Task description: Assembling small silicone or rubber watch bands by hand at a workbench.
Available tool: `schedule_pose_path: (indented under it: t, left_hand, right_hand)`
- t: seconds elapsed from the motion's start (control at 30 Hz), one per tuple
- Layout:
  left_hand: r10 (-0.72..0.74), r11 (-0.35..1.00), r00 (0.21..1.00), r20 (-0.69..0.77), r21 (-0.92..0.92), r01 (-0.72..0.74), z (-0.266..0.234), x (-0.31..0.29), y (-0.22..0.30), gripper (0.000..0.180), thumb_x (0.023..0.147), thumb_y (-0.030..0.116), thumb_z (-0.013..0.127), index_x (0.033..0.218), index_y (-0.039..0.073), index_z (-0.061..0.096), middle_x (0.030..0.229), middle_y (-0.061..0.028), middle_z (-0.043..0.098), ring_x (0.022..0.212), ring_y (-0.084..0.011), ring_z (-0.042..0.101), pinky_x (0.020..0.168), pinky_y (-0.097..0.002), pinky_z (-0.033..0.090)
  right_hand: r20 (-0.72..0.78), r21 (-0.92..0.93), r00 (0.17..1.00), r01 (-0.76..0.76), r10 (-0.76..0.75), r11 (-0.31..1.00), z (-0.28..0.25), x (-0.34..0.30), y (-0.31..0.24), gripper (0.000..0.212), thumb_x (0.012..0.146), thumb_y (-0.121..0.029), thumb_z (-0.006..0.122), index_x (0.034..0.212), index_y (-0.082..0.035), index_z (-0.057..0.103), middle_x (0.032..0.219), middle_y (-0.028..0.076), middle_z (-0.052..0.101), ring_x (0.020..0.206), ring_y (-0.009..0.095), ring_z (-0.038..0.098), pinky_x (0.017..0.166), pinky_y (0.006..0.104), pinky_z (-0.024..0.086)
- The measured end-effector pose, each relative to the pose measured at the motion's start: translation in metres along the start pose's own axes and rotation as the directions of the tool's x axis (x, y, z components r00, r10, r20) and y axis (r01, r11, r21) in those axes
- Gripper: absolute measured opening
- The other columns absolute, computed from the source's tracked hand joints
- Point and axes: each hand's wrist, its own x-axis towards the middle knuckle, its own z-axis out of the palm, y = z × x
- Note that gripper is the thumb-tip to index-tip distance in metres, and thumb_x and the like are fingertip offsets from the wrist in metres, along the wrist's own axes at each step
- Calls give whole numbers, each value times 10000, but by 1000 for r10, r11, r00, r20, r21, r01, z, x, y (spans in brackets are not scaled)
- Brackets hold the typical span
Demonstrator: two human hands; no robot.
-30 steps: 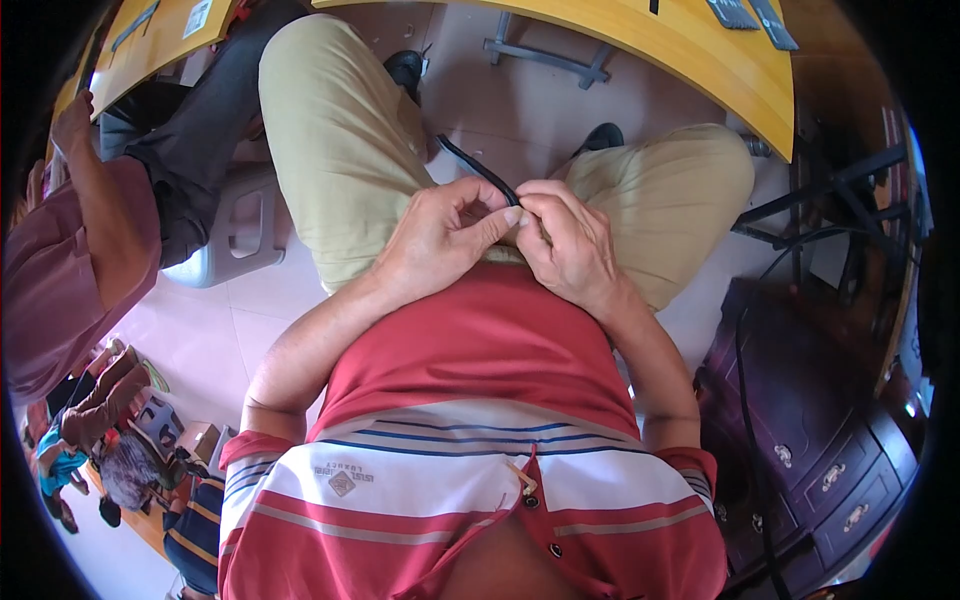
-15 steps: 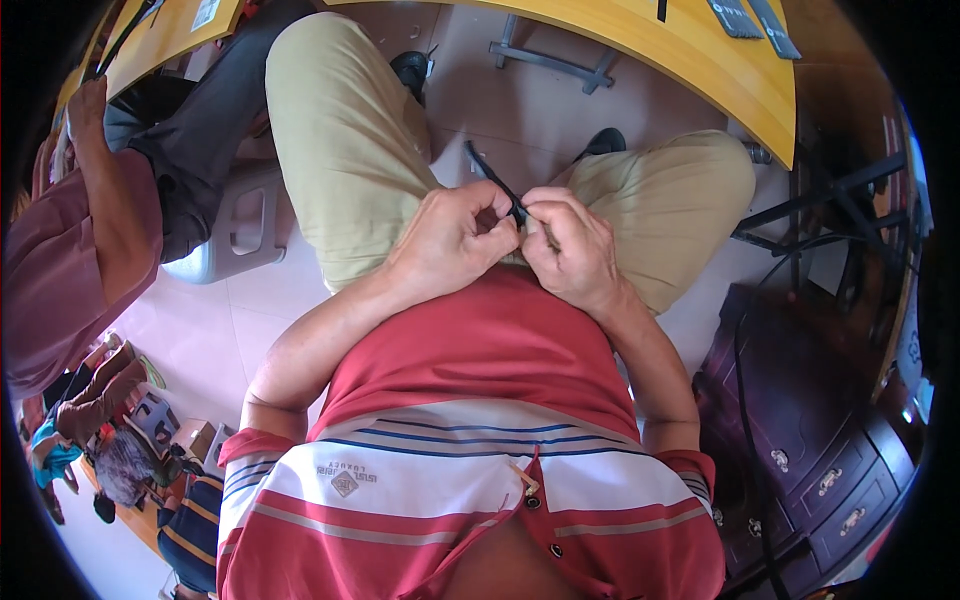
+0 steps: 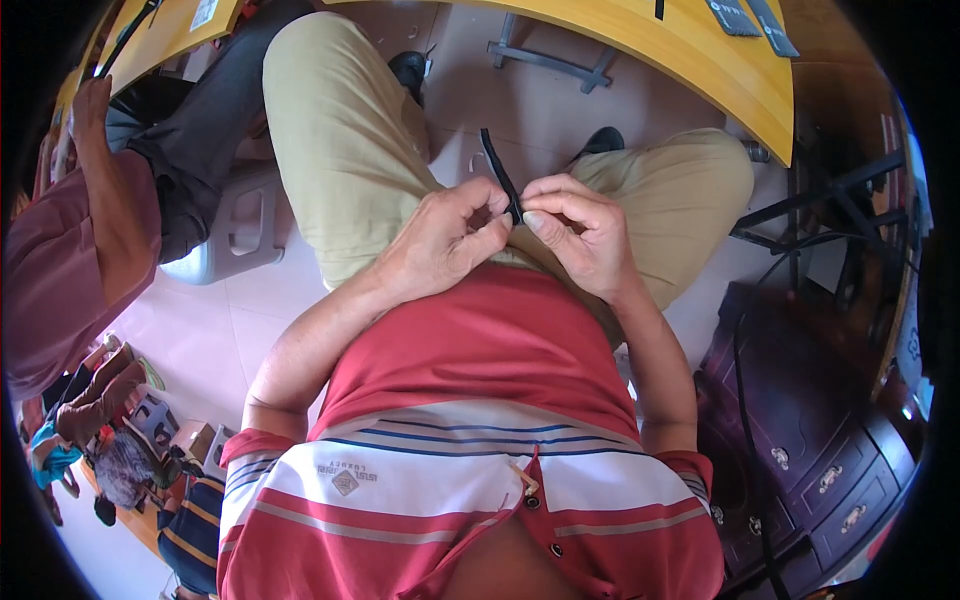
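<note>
A narrow black strip (image 3: 497, 163), which looks like cord or strap, rises between my hands above my lap. My left hand (image 3: 445, 238) pinches its lower part between thumb and fingers. From the other side, the thumb and fingertips of my right hand (image 3: 585, 238) close in at the lower end of the strip. The free upper part stands up, leaning left and away from me. My fingers cover the lower end, so its shape cannot be made out.
A yellow table (image 3: 650, 45) curves ahead, with dark flat packets (image 3: 735, 17) on it. At left, another person's arm (image 3: 115, 215) is beside a grey plastic stool (image 3: 245, 225). A dark wooden cabinet (image 3: 785, 400) with drawers stands at right; a black cable (image 3: 742, 400) hangs before it.
The strip has swung more upright, its free end moving slightly right and away from me. My right fingers have loosened and straightened a little; my left hand has barely moved.
</note>
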Motion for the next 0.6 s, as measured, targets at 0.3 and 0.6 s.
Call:
schedule_pose_path:
  t: [0.3,0.6]
  left_hand:
    - [53,995,998,33,77,-55,0,0,-1,191,995,181,640,1004,4,566,756,-40,562,691,-97,515,618,-295,446]
    - [86,990,994,66,103,-92,1,3,-3,195,993,170,641,1000,-6,555,781,-67,553,690,-125,510,607,-315,443]
  right_hand:
    - [33,-14,999,7,-6,1000,-4,2,-1,87,900,7,733,980,35,714,1002,107,696,824,166,676,714,277,535]
    - [47,-1,999,-5,5,1000,-8,2,-4,81,888,7,745,953,35,705,969,98,696,801,162,671,699,278,533]
